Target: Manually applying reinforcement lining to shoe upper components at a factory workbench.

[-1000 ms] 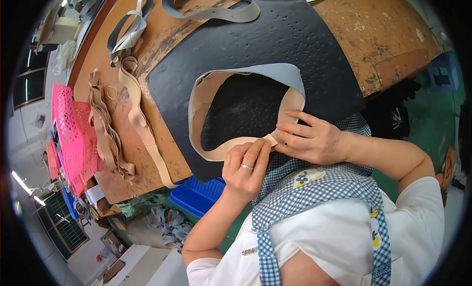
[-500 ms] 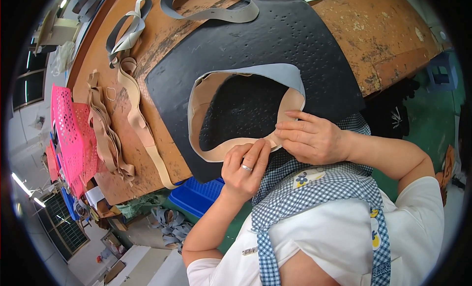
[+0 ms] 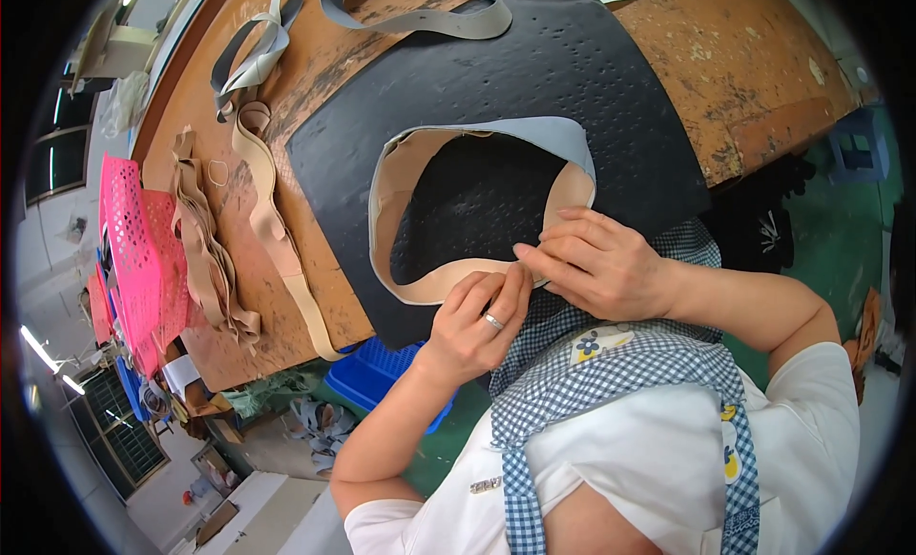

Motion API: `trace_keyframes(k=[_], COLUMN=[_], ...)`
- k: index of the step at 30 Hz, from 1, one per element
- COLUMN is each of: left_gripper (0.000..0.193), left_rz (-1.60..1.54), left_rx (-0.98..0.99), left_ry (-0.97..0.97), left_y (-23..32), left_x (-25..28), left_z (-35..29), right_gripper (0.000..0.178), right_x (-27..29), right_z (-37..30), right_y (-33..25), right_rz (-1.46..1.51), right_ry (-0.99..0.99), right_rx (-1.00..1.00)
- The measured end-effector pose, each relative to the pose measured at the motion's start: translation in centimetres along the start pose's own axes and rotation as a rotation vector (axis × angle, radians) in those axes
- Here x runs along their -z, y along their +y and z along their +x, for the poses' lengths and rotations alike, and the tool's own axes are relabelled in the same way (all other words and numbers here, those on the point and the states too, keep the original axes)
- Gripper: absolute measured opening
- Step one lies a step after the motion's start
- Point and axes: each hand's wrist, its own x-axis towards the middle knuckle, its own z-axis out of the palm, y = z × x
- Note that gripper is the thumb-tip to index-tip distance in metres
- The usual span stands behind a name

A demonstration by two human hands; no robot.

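A wide looped band (image 3: 393,180), grey-blue outside and beige inside, stands on edge over a black mat (image 3: 630,97). My left hand (image 3: 480,318), with a ring on one finger, pinches the band's near edge. Close beside it on the right, my right hand (image 3: 596,264) has its fingers closed on the same stretch of the band. The fingertips of both hands almost meet there, and they hide the exact spot that they grip.
Beige strips (image 3: 205,250) and a longer beige strap (image 3: 270,211) lie on the worn wooden table (image 3: 305,97) at left. Grey loops (image 3: 448,22) lie farther back. A pink perforated basket (image 3: 129,259) stands at the left edge, a blue basket (image 3: 367,376) below the table.
Both hands keep hold of the band's near edge. The left hand has shifted slightly right, closer to the right hand, whose thumb and forefinger have moved a little left.
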Motion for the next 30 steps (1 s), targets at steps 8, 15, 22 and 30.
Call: trace_keyframes(k=[8,15,22,30], left_gripper=[0.036,0.027,0.03,0.031], left_rz=[0.004,0.009,-0.003,-0.167], left_rx=[-0.082,-0.049,-0.032,0.117], left_ry=[-0.021,-0.068,-0.03,0.069], left_y=[-1.0,-0.7,-0.7,-0.7], left_x=[0.5,1.4,1.0,1.6], left_z=[0.1,-1.4,-1.5,0.0], right_gripper=[0.047,0.036,0.041,0.03], right_x=[0.3,0.7,0.7,1.0], right_z=[0.1,-1.1,-0.4,1.5], right_y=[-0.7,-0.4,-0.9,-0.3], right_rz=[-0.114,-0.102,-0.111,0.065], right_ry=[-0.083,-0.014,-0.029,0.114], right_rx=[0.112,0.173,0.16,0.105])
